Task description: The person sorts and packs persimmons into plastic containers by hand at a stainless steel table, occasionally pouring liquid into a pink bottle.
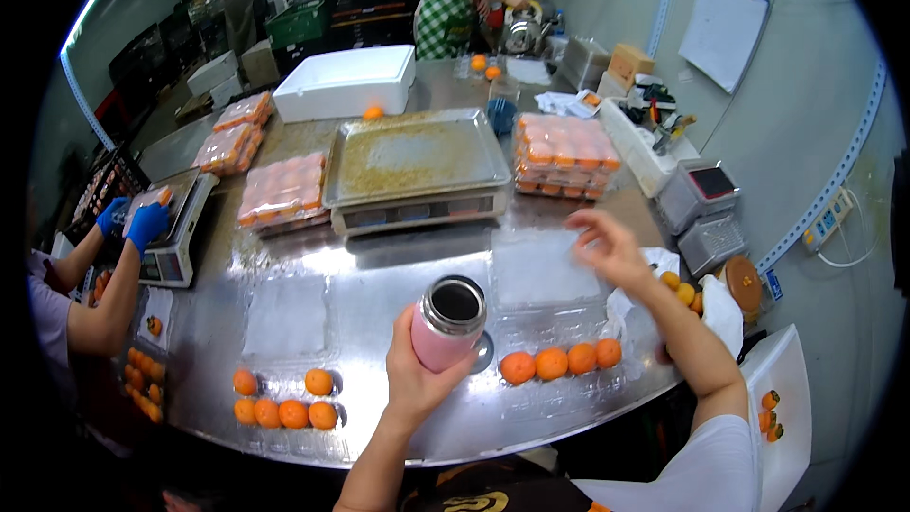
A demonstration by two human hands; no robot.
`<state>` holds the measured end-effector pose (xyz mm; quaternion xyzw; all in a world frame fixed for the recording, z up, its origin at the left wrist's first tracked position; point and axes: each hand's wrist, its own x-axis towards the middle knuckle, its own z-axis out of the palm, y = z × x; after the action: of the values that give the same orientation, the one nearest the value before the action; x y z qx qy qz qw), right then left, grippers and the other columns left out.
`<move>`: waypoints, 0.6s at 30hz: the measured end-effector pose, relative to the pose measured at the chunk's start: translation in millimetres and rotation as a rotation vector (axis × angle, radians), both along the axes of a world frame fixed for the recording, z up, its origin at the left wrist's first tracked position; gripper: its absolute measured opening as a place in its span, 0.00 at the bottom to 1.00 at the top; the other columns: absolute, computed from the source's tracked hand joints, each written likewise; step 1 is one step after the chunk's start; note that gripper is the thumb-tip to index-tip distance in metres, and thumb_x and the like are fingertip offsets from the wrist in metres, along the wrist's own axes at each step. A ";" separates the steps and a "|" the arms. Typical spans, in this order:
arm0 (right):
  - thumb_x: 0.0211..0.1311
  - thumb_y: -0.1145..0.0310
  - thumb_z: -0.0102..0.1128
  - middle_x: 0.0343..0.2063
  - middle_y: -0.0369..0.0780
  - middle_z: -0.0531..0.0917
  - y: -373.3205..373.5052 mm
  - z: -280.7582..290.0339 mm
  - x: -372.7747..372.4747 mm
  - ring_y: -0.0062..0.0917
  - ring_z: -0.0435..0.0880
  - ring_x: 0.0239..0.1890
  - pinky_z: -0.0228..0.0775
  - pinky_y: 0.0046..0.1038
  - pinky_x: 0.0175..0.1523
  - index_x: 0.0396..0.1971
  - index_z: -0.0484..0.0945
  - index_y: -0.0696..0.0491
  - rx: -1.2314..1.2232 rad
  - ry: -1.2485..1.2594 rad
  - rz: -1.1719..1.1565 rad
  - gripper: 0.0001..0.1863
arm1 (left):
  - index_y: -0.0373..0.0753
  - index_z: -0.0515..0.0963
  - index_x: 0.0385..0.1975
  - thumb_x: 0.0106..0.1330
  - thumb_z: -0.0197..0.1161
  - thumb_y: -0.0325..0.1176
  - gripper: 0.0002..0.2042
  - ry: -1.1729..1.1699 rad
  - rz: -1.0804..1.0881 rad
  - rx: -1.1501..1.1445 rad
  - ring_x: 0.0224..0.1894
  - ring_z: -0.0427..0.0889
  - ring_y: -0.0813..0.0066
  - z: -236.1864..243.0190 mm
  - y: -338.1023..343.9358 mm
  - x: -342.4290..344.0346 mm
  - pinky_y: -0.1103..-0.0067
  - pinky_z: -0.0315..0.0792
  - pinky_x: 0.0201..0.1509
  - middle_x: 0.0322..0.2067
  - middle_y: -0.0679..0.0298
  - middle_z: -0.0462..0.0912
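Observation:
My left hand (417, 377) is wrapped round a pink vacuum flask (442, 343). The flask stands upright with its steel rim uncovered and its inside dark. Beside its base a small round metal piece (484, 351) lies on the steel table. Above the table to the right hovers my right hand (609, 246), holding nothing, its fingers apart and slightly bent. Below that hand is a clear plastic tray (559, 403) with a row of orange persimmons (552, 363) and a whitish liner sheet (545, 268). Another clear tray (284, 387) on the left carries several persimmons (294, 414).
A scale with a steel pan (412, 159) stands mid-table, between stacks of packed fruit (567, 154) (282, 192). Behind it is a white foam box (346, 81). A co-worker's blue-gloved hands (147, 225) hold a pack at left. Another person grips a kettle (523, 33) at the back.

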<state>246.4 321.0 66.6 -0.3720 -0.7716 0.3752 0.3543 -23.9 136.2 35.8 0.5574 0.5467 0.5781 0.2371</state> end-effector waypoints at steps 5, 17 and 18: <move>0.41 0.64 0.78 0.51 0.37 0.75 -79.0 58.7 -81.5 0.15 0.74 0.35 0.69 0.18 0.31 0.63 0.61 0.54 -0.084 -0.010 0.482 0.47 | 0.33 0.66 0.52 0.42 0.78 0.36 0.37 0.224 0.121 0.189 0.42 0.79 0.52 3.0 12.4 13.2 0.69 0.73 0.46 0.42 0.51 0.76; 0.44 0.61 0.76 0.32 0.35 0.82 63.9 152.3 -106.2 0.17 0.79 0.33 0.74 0.22 0.37 0.43 0.76 0.57 0.279 0.193 -0.030 0.27 | 0.32 0.58 0.59 0.52 0.60 0.24 0.31 0.232 0.256 0.350 0.59 0.65 0.47 -46.3 -2.3 3.7 0.61 0.58 0.64 0.57 0.44 0.64; 0.45 0.61 0.75 0.33 0.36 0.82 95.8 159.3 -98.1 0.18 0.80 0.34 0.74 0.23 0.38 0.42 0.76 0.58 0.383 0.171 -0.146 0.26 | 0.33 0.60 0.58 0.53 0.57 0.22 0.29 0.190 0.255 0.354 0.58 0.65 0.47 -55.5 -3.2 7.1 0.60 0.58 0.63 0.56 0.44 0.64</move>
<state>148.4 416.9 225.9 -0.3197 -0.7668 0.2254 0.5090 -16.8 133.0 -19.6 0.5686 0.5228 0.6350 0.0083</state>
